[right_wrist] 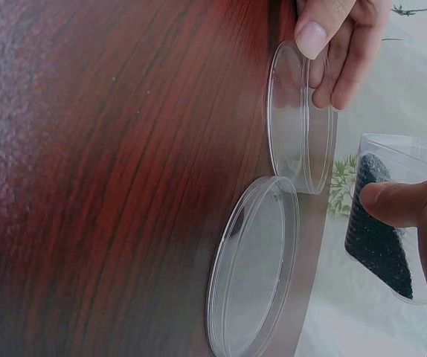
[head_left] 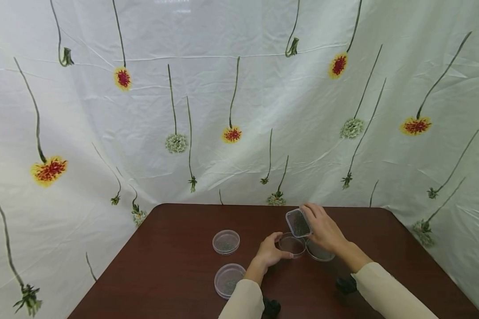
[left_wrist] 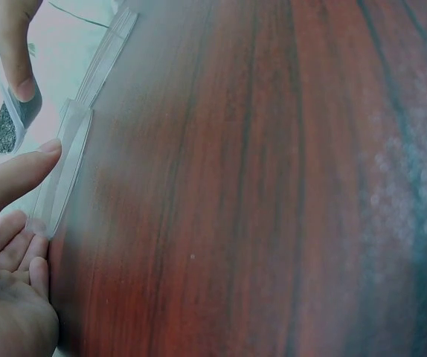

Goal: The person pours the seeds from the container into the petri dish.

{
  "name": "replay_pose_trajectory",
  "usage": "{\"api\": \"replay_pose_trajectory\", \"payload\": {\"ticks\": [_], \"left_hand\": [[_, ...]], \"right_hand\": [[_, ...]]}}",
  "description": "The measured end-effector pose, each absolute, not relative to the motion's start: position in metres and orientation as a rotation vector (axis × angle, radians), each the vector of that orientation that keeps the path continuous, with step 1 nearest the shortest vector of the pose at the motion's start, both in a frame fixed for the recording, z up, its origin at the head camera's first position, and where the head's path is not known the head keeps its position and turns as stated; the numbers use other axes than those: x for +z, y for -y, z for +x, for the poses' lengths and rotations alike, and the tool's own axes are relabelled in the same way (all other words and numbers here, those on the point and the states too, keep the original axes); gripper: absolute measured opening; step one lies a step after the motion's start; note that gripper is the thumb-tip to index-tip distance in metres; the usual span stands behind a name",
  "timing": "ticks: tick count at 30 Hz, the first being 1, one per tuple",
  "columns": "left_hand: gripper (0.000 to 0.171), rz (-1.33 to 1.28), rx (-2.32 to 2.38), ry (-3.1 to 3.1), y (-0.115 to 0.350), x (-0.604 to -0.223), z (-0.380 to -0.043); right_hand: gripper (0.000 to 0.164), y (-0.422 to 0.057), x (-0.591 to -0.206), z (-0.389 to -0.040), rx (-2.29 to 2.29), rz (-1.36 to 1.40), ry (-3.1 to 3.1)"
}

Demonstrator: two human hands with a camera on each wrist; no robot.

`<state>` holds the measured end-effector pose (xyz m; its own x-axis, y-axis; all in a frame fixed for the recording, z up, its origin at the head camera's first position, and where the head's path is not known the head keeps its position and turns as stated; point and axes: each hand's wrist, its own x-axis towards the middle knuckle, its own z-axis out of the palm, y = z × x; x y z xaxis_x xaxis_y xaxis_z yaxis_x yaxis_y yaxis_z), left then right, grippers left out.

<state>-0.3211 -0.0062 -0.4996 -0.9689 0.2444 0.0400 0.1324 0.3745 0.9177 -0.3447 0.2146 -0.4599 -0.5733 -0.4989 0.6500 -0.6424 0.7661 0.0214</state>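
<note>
My right hand (head_left: 323, 227) grips a clear square-cornered plastic container (head_left: 299, 223), tilted over a round petri dish (head_left: 292, 251). Dark fine grains (right_wrist: 381, 230) lie slanted inside the container, as the right wrist view shows. Around that petri dish, resting on the table, my left hand (head_left: 269, 252) has its thumb on one side and its fingers on the other. Touching or very close to it on the right is a second petri dish (right_wrist: 254, 268), below my right forearm. Whether grains are falling is too small to tell.
On the dark reddish wood table (head_left: 163, 261), two more round dishes stand to the left, a far dish (head_left: 225, 242) and a near dish (head_left: 227, 280) partly behind my left sleeve. A white flower-printed cloth (head_left: 239, 102) hangs behind the table.
</note>
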Motion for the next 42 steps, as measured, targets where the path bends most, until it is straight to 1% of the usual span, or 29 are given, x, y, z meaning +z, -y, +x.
{"api": "replay_pose_trajectory", "payload": {"ticks": [35, 42], "left_hand": [[0.076, 0.327, 1.688, -2.500, 0.0054, -0.4967, -0.3180], [0.075, 0.329, 1.692, -2.499, 0.0058, -0.4964, -0.3173]], "right_hand": [[0.099, -0.2110, -0.4624, -0.3469, 0.261, 0.884, 2.267], [0.097, -0.2100, -0.4615, -0.3459, 0.256, 0.888, 2.273]]}}
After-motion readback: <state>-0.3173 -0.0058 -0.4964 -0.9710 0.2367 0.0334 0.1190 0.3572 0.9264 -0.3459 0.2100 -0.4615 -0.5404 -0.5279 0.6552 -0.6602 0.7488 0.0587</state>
